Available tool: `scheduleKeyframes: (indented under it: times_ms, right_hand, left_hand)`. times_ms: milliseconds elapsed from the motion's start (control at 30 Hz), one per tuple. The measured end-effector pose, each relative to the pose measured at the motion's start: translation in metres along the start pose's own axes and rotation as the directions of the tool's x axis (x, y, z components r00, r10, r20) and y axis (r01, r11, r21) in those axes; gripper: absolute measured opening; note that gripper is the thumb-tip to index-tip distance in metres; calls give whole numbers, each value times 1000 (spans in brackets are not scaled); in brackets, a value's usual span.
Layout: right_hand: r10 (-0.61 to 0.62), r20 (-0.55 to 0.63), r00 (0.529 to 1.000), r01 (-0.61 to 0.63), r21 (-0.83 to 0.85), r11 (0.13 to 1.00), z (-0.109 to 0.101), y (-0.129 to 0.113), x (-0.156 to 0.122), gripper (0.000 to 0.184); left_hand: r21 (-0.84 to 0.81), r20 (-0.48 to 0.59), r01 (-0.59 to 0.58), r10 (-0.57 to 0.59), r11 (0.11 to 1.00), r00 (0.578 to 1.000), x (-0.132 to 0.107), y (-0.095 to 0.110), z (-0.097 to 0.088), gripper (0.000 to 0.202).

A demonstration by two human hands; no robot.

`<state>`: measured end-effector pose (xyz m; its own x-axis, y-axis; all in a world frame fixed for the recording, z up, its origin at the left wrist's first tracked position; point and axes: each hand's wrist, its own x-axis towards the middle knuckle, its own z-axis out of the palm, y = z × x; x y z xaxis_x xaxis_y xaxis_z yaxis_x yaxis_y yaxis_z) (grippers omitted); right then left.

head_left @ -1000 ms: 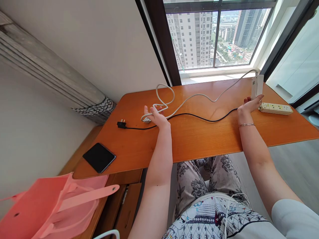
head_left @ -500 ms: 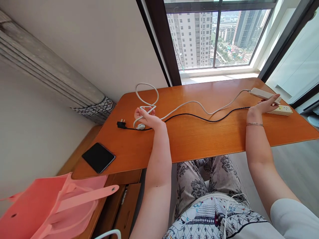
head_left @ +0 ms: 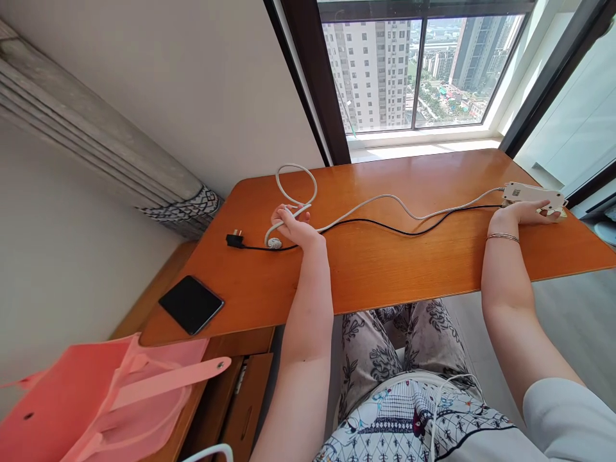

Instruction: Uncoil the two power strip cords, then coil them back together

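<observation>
My left hand (head_left: 293,224) is clenched on a loop of the white cord (head_left: 385,202) near the surface's (head_left: 385,269) left edge. My right hand (head_left: 522,213) lies on the power strip (head_left: 532,191) at the right edge, though I cannot tell whether that grip is closed. I'd pinch the loop firmly and keep it clear of the black cord (head_left: 385,226) alongside

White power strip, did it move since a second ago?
Yes. The white power strip held by the right hand was upright; now it lies flat, further right along the desk, toward its right edge.
</observation>
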<state>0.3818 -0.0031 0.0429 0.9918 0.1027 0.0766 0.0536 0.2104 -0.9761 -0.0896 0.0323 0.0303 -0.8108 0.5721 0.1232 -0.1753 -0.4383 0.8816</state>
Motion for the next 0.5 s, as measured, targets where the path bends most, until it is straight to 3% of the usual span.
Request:
scheduleKeyframes:
  times_ms: [100,200,267,367,433,467,500]
  right_hand:
    - [84,-258,963,-108,-81,991,6,-3,-3,38]
    - [37,-265,964,-60,-80,995,12,-2,-7,46]
    - [-73,-208,975,59,-72,996,19,1,-17,49]
    - [-268,103,958,276,-72,958,28,6,-46,41]
    - [-367,379,849,416,-53,908,31,10,-73,32]
    - [-403,506,763,483,-30,875,32,12,-88,29]
    - [-432,635,641,549,15,836,32,13,-102,27]
  left_hand:
    - [-26,-13,44,-44,999,999,-1,3,2,17]
    - [-79,-26,89,-91,993,995,-5,8,4,12]
    - [-75,-14,95,-96,993,995,-7,9,5,12]
    - [-39,23,79,-79,996,997,-8,6,5,13]
    - [-29,52,77,-75,997,996,-8,3,5,14]
    - [-27,64,78,-77,997,995,-7,2,5,15]
    - [-24,73,79,-78,997,994,-7,1,5,17]
